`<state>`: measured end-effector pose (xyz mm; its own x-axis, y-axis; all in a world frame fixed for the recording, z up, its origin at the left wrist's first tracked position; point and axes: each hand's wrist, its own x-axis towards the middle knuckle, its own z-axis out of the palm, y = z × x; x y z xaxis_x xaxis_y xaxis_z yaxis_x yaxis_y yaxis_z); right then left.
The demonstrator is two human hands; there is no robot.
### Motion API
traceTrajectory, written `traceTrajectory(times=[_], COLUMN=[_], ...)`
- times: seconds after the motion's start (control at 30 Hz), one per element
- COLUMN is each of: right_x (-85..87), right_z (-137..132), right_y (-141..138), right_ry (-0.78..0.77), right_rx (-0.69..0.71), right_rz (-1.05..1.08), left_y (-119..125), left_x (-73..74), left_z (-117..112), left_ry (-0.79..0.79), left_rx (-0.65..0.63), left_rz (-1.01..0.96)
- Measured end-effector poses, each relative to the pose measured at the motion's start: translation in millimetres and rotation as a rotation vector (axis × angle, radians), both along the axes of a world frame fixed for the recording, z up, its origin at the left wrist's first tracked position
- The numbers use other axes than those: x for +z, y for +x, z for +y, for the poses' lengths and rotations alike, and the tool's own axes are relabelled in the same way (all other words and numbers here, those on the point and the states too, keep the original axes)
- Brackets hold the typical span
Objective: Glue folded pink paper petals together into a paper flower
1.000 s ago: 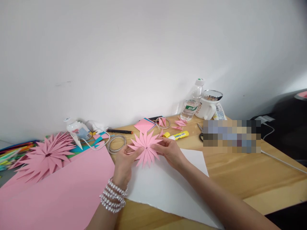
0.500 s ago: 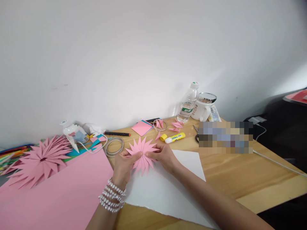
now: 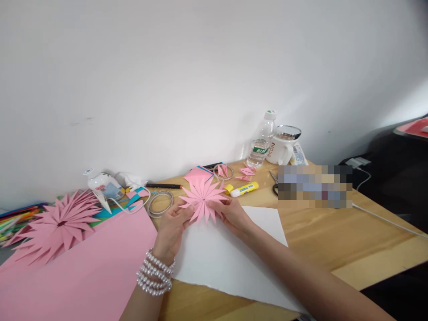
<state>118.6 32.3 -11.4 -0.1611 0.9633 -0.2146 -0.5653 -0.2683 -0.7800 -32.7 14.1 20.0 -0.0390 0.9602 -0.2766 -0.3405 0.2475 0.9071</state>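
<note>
A pink folded-paper flower (image 3: 203, 195) with many pointed petals is held up over a white sheet (image 3: 230, 258). My left hand (image 3: 174, 225) pinches its lower left petals, thumb on top. From the right, my right hand (image 3: 230, 214) grips it with the thumb near the centre. My left wrist carries strands of pearl beads (image 3: 155, 274). Behind the flower lie pink square papers (image 3: 198, 174), partly covered by its petals. A yellow glue stick (image 3: 245, 189) rests just beyond my right hand, its yellow cap (image 3: 229, 188) off beside it.
At the left, a larger pink paper flower (image 3: 62, 223) lies on a pink sheet (image 3: 83, 276). A white bottle (image 3: 103, 183), coiled cable (image 3: 160, 203) and black marker (image 3: 163, 186) line the wall. Farther right stand a water bottle (image 3: 261, 142), white mug (image 3: 281, 149) and scissors (image 3: 274, 189).
The flower has moved slightly up and to the right and has turned a little. My left thumb has shifted from near its centre out to the lower left petals.
</note>
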Motion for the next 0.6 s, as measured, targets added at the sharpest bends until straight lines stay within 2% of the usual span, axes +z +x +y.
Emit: traceTrajectory(times=[0.07,0.2,0.3,0.43,0.6], right_x=[0.9,3.6,4.9,5.8,6.0], right_z=[-1.8,-1.6,0.5,-1.7,-6.8], right_y=[-0.8,4.3,8.7,7.2,2.7], right_ry=[0.010,0.027,0.033,0.048,0.066], right_rx=[0.014,0.086,0.055,0.064,0.100], right_rz=[0.008,-0.046,-0.119,-0.194,-0.193], left_y=[0.8,-0.3,-0.5,2.9,6.1], left_x=[-2.3,-6.5,-5.1,-2.4,-9.9], left_z=[-0.2,-0.1,-0.9,-2.4,-2.3], left_ry=[0.001,0.021,0.027,0.006,0.048], left_rx=[-0.018,0.089,0.124,0.112,0.071], left_rz=[0.041,0.082,0.071,0.057,0.088])
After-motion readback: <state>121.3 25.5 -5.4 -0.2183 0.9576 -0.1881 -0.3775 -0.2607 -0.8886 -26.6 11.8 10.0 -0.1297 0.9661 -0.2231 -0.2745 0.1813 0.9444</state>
